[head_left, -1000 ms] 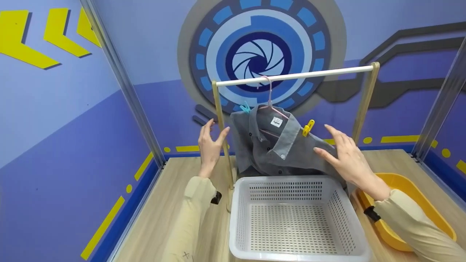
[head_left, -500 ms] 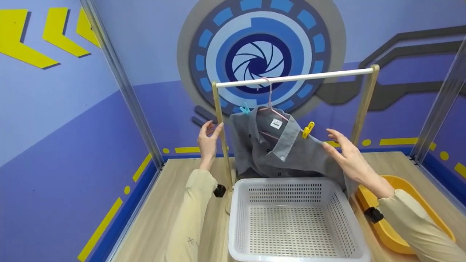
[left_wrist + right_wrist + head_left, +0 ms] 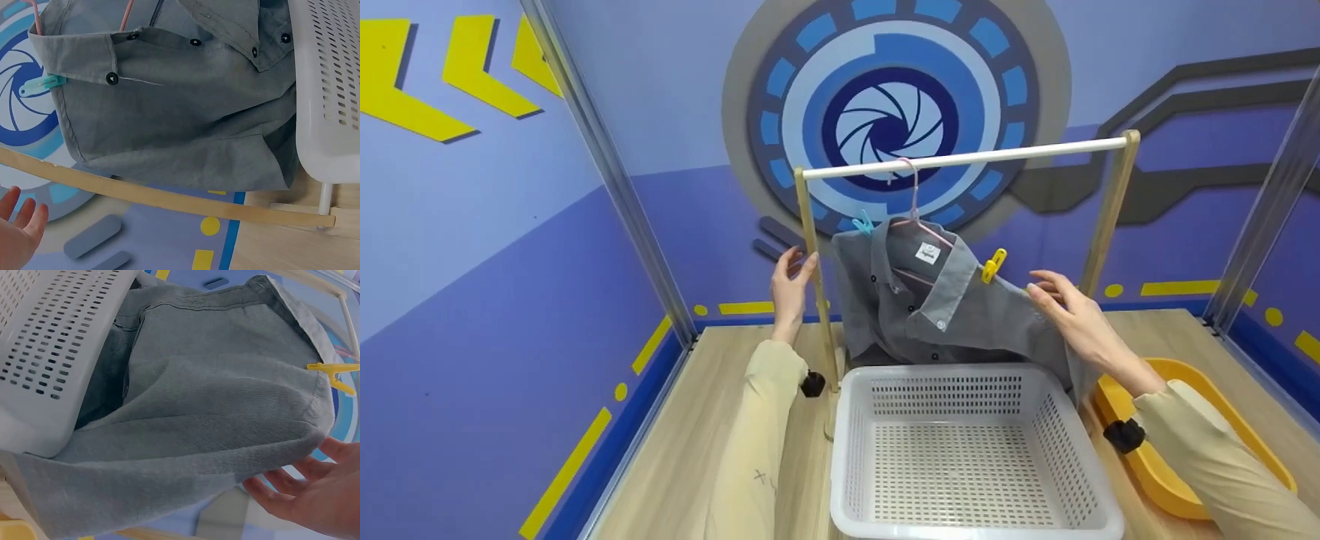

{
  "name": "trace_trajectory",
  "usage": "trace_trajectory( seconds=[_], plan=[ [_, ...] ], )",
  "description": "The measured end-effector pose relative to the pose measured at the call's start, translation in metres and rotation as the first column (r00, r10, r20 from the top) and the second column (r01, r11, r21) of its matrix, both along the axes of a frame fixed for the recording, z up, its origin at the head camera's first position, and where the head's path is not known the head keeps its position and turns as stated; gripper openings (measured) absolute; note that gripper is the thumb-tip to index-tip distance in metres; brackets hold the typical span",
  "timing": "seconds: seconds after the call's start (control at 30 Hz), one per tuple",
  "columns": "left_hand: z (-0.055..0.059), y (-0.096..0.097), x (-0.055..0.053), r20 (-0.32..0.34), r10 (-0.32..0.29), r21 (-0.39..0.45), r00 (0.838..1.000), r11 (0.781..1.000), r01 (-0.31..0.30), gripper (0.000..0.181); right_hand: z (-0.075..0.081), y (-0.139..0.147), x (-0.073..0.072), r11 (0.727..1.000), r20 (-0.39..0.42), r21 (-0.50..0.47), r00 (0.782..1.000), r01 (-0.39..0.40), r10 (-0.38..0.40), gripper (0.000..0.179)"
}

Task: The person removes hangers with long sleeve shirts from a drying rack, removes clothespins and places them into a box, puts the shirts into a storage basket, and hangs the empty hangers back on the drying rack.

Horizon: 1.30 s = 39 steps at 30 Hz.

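One rack (image 3: 997,154) stands behind the white basket (image 3: 975,529); from its rail hangs a grey shirt (image 3: 975,322). Cloth appears light, limp and not fragile; the shoulders, stiffened by the hanger (image 3: 915,206), seem the best hold. Right hand (image 3: 1081,326): fingers relaxed, touching the sleeve edge, not pinching. Left hand (image 3: 790,294): raised near the rack's post, thumb and fingers apart, holding nothing. Smallest items: yellow clip (image 3: 994,265), blue clip (image 3: 862,222), one per shoulder.

White neck label (image 3: 928,253), grey shirt (image 3: 997,322): print illegible. Left sleeve (image 3: 754,435): dark X-shaped mark (image 3: 760,475). Left wall (image 3: 472,225): yellow chevrons (image 3: 469,60).
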State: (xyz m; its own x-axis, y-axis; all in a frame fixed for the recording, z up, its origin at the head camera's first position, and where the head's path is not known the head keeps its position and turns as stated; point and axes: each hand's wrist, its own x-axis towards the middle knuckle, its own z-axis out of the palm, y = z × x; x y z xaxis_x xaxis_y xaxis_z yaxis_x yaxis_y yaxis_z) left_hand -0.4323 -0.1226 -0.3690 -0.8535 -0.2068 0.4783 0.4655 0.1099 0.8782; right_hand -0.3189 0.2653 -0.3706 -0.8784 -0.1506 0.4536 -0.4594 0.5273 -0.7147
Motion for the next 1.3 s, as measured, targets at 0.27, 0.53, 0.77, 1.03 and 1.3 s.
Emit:
trace_trajectory(
  seconds=[0.27, 0.53, 0.77, 1.03, 1.3],
  plan=[
    [-0.007, 0.001, -0.014, -0.016, -0.058, 0.005, 0.998, 0.998, 0.058, 0.045, -0.002, -0.003, -0.007, 1.000, 0.027, 0.008, 1.000, 0.002, -0.002, 0.049],
    [-0.005, 0.002, -0.015, -0.001, -0.088, -0.014, 0.996, 0.996, 0.088, 0.044, -0.004, -0.007, -0.012, 0.999, 0.051, 0.037, 0.999, -0.020, 0.018, 0.050],
    [-0.002, -0.003, -0.018, -0.027, -0.090, -0.034, 0.996, 0.995, 0.089, 0.037, -0.004, -0.012, -0.015, 0.999, 0.045, 0.036, 0.999, -0.022, 0.020, 0.049],
    [0.001, -0.004, -0.017, 0.039, -0.108, -0.056, 0.993, 0.992, 0.110, 0.029, -0.007, -0.014, -0.017, 0.999, 0.038, 0.052, 0.999, -0.016, 0.015, 0.047],
    [0.004, 0.002, -0.018, 0.070, -0.129, -0.056, 0.989, 0.990, 0.133, 0.029, -0.009, -0.013, -0.019, 0.996, -0.012, 0.087, 1.000, -0.017, 0.018, 0.044]
  ],
)
